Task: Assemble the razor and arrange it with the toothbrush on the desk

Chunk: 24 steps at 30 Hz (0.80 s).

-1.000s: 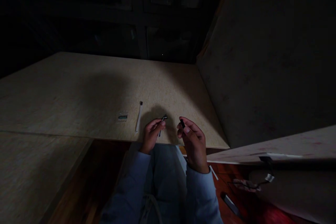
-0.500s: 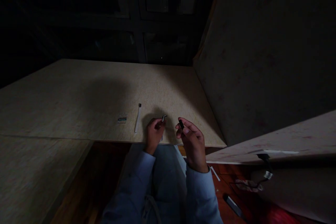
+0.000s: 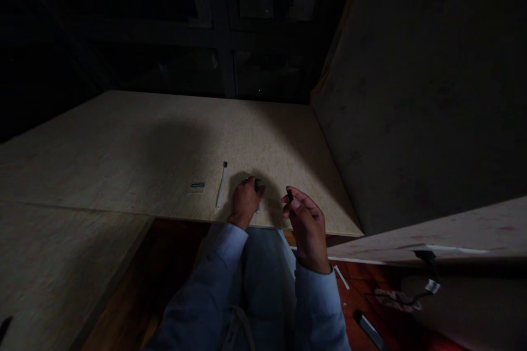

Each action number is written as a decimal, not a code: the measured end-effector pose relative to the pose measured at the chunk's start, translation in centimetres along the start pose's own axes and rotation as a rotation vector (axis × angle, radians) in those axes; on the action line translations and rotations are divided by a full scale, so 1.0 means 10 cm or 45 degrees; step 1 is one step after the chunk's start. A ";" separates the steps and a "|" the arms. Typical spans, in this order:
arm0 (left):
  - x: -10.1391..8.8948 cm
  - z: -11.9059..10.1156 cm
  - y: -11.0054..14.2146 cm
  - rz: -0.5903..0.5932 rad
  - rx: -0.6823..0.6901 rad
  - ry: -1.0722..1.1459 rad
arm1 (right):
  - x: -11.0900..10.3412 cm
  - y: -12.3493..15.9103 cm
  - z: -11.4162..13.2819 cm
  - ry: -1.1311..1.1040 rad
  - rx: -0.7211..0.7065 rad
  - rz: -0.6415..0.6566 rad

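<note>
My right hand (image 3: pixel 308 222) is closed, pinching a small black oblong piece (image 3: pixel 290 195) between thumb and fingertips above the tabletop's front edge. To its left, my left hand (image 3: pixel 245 201) is turned back up, low over the tabletop. Its fingers are curled around a small dark, partly shiny object (image 3: pixel 257 184), mostly hidden, whose kind I cannot make out. A tiny bluish item (image 3: pixel 257 209) shows just below that hand. Left of it lies a slim white stick with a dark head (image 3: pixel 221 185), like a toothbrush. Farther left is a small dark-blue bar (image 3: pixel 197 185), seemingly on clear plastic.
The pale tabletop (image 3: pixel 255 131) meets a wall panel (image 3: pixel 411 93) on the right and dark window frames behind. A lower pale surface (image 3: pixel 61 263) lies at left. On the reddish floor are a white strip (image 3: pixel 341 277), a dark-and-grey object (image 3: pixel 369 330) and a black cable (image 3: pixel 428 269).
My left hand has rolled over, back upward, and its shiny piece is now mostly hidden. My right hand still holds the black piece. The whole view has shifted slightly.
</note>
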<state>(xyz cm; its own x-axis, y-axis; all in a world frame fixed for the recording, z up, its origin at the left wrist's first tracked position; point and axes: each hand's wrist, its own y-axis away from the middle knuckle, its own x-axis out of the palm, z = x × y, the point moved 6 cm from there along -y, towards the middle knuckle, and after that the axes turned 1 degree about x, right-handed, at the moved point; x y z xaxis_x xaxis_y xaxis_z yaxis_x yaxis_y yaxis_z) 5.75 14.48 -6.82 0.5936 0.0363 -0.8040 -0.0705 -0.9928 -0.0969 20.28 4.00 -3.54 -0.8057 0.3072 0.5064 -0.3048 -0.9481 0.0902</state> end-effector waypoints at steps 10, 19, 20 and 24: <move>-0.66 0.53 0.04 -0.265 -0.177 -0.250 | -0.05 -0.05 -0.08 -0.010 0.022 -0.041; -0.69 0.71 -0.03 -0.041 -0.236 -0.177 | 0.00 -0.08 -0.16 -0.008 0.079 -0.035; -0.70 0.72 -0.02 -0.079 -0.252 -0.100 | -0.01 -0.08 -0.16 -0.011 0.078 -0.037; -0.70 0.80 0.14 -0.183 -0.407 0.561 | -0.06 -0.10 -0.17 -0.013 0.086 -0.051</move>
<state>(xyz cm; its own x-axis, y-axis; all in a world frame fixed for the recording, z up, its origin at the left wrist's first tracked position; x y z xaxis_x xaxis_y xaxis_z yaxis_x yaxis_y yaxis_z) -4.95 13.79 -6.04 0.8629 0.1905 -0.4680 0.2414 -0.9691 0.0506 20.14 4.89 -5.39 -0.7882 0.3447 0.5098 -0.3017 -0.9385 0.1680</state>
